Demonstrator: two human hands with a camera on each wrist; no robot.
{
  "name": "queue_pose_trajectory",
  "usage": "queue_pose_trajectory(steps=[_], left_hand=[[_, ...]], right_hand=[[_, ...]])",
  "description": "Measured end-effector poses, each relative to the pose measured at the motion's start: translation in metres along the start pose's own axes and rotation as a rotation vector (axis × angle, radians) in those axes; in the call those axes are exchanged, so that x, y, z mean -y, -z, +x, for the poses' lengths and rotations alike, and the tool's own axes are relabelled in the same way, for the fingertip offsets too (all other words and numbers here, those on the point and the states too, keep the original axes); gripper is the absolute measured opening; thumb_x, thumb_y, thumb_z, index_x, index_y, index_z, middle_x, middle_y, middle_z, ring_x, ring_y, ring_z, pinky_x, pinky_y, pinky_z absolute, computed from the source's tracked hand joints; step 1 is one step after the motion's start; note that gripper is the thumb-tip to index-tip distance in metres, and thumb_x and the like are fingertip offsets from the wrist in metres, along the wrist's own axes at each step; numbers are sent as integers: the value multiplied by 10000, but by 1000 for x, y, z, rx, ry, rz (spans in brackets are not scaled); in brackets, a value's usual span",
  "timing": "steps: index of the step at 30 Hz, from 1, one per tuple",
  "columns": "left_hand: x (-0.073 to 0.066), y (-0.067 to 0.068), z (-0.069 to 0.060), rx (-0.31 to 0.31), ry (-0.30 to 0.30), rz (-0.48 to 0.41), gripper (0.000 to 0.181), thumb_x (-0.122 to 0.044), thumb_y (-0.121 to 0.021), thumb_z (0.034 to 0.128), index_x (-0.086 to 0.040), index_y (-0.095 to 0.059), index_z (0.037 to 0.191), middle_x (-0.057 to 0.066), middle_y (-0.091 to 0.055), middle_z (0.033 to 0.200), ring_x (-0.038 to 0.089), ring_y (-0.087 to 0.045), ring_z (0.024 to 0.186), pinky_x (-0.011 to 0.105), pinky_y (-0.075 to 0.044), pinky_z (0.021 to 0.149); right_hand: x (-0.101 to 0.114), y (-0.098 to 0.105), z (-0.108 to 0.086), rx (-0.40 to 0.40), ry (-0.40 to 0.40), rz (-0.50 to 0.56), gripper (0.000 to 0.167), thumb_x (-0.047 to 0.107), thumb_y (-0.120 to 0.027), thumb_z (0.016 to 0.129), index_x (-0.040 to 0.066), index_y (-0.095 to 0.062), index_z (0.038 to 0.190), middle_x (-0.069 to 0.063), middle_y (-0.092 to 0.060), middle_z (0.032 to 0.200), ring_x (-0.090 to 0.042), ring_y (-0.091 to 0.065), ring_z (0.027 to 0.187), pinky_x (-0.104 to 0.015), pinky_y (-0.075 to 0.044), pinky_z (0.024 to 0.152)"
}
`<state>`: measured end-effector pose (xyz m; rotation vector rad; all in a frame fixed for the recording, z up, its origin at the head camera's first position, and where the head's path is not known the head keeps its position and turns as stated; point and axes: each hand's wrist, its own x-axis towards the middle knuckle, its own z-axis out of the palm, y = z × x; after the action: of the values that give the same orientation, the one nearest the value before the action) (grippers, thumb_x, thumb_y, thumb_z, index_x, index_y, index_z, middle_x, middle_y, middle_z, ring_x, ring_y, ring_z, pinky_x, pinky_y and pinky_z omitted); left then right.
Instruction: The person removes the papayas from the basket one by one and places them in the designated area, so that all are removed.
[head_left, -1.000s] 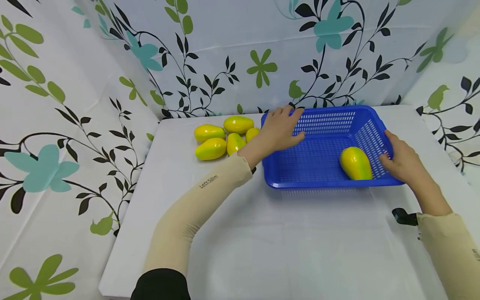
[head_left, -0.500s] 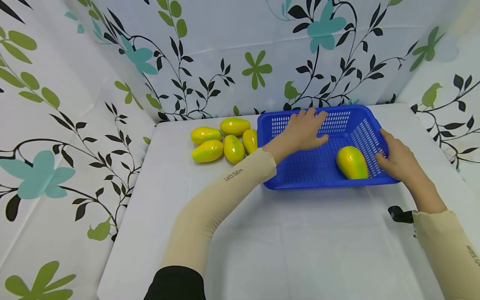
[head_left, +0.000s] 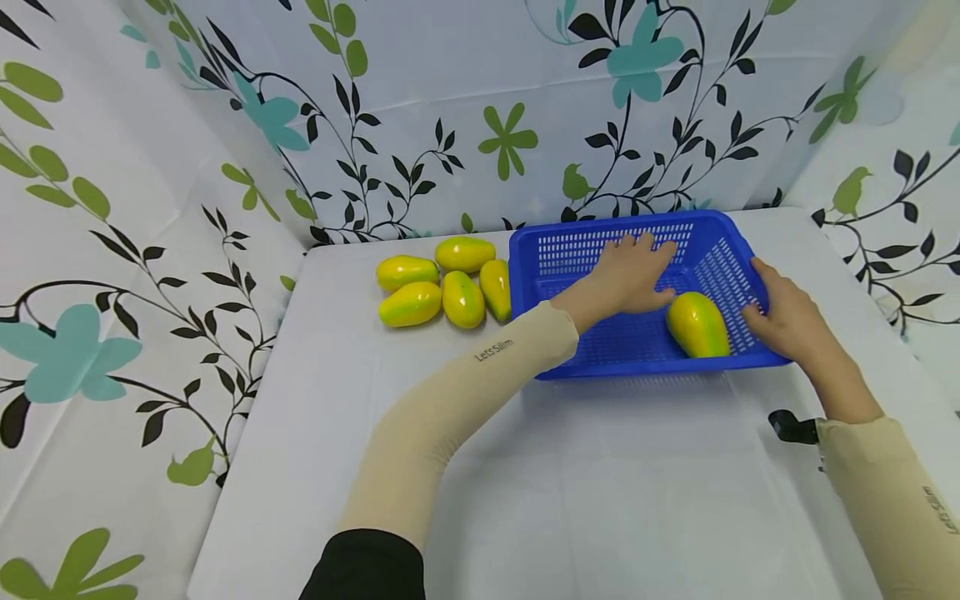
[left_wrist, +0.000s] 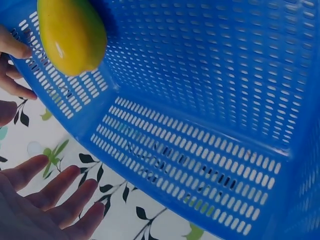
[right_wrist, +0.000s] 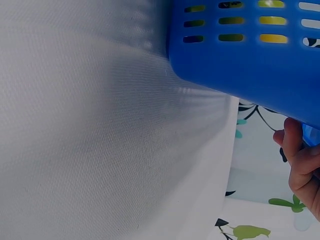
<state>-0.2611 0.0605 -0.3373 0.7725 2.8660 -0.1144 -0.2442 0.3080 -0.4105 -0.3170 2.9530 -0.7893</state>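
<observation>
A blue perforated plastic basket [head_left: 645, 367] stands on the table, with one yellow-green mango [head_left: 697, 325] lying inside near its right end. My left hand [head_left: 628, 273] hovers over the basket, fingers spread, holding nothing, a short gap left of that mango. In the left wrist view, the same hand [left_wrist: 57, 200] appears with its fingers apart, away from the mango [left_wrist: 72, 37]. On the right side, my right hand [head_left: 783, 312] grips the basket's rim, thumb inside; the right wrist view shows its curled fingers [right_wrist: 292, 137] at the rim.
Several mangoes [head_left: 463, 300] lie grouped on the white table [head_left: 420, 375], just left of the basket. A leaf-patterned curtain [head_left: 420, 75] hangs behind the table and along both sides.
My left hand has moved right, from the basket's left rim to over its middle, closer to the mango inside. My right hand keeps hold of the rim.
</observation>
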Motion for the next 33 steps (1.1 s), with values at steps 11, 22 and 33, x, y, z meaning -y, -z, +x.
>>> queue_pose_trajectory(steps=[11,22,33], left_hand=[[-28,-13,22,151,-103,-19,760,-545,-540,948,-332,-174,1580,-7,-211,1615,225,-236,1454,431,-232,1166],[-49,-17,36,304,-104,-40,851,-475,-662,900,-434,-129,1562,-48,-117,1631,213,-172,1471,413,-215,1169],[-59,-27,46,333,-73,-70,885,-489,-697,868,-494,-125,1544,-62,-97,1622,203,-171,1456,401,-228,1155]], right_hand=[[-3,-5,0,0,7,9,743,59,-480,927,-71,-76,1538,-465,-320,1359,-648,-369,1165,-750,-317,934],[-3,-4,1,-7,24,12,736,62,-486,937,-67,-85,1540,-462,-335,1353,-641,-382,1164,-747,-316,944],[-3,-1,-1,-9,26,12,728,60,-484,939,-68,-92,1539,-464,-337,1347,-647,-389,1151,-750,-329,926]])
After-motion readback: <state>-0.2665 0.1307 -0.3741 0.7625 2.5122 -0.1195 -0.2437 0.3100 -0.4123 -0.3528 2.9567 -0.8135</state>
